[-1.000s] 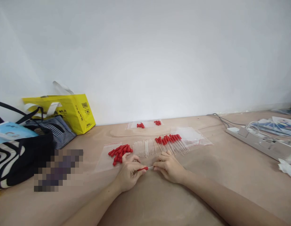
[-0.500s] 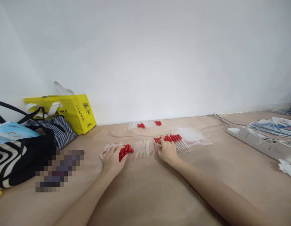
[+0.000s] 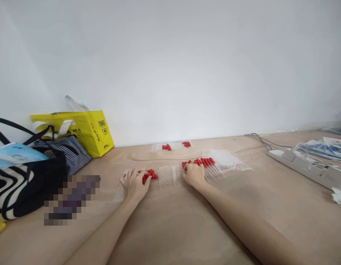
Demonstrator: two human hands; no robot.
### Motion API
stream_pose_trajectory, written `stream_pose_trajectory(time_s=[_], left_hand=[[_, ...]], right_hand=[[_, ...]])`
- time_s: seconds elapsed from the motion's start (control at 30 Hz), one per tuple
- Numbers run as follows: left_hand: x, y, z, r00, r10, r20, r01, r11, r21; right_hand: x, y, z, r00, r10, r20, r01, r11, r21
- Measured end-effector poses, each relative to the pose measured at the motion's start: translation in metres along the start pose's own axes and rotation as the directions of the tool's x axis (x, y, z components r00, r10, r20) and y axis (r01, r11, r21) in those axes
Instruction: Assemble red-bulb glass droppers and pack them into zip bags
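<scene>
At the centre of the clock, on a brown tabletop [image 3: 170, 228], clear dropper tubes [image 3: 169, 174] lie side by side in a row. At 9 o'clock, just beside them, is a heap of red bulbs [image 3: 150, 175]; at 3, red-topped droppers [image 3: 214, 171] lie in a slanted row. A light touch on one piece at a time would probably serve best (such thin stems look ready to roll). Palm down, the left hand [image 3: 136, 184] arches over the heap, thumb toward the tubes. The right hand [image 3: 194, 175] curls, knuckles up, over the near side of the droppers. Most fingertips are hidden, so I cannot tell whether either hand grips anything. Forearms reach in from 7 and 5 o'clock. Farther out, a yellow shopping bag [image 3: 98, 133] stands at 10.
</scene>
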State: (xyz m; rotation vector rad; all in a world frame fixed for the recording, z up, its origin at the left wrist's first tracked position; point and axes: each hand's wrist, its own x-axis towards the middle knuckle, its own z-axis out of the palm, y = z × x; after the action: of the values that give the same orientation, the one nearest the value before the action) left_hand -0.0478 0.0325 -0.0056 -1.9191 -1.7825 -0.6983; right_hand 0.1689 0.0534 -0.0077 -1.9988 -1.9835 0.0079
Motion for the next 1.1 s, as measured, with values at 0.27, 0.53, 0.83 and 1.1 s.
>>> stream_pose_trajectory(time_s=[0.27, 0.53, 0.83, 1.1], left_hand=[[-0.012, 0.018, -0.017, 0.990, 0.107, -0.096, -0.124, 0.974, -0.189], [-0.032, 0.042, -0.027, 0.854, 0.510, 0.102, -0.391, 0.759, -0.521], [-0.034, 0.042, -0.026, 0.837, 0.525, 0.152, -0.385, 0.764, -0.517], [-0.035, 0.055, -0.015, 0.862, 0.476, 0.174, -0.334, 0.791, -0.512]], right_hand=[[0.013, -0.011, -0.004, 0.990, 0.105, 0.095, -0.105, 0.994, -0.012], [0.021, -0.014, -0.008, 0.974, 0.160, 0.161, -0.167, 0.986, 0.028], [0.007, 0.000, -0.021, 0.988, -0.024, 0.152, 0.007, 0.994, 0.112], [-0.051, 0.049, -0.027, 0.890, -0.456, -0.022, 0.434, 0.830, 0.351]])
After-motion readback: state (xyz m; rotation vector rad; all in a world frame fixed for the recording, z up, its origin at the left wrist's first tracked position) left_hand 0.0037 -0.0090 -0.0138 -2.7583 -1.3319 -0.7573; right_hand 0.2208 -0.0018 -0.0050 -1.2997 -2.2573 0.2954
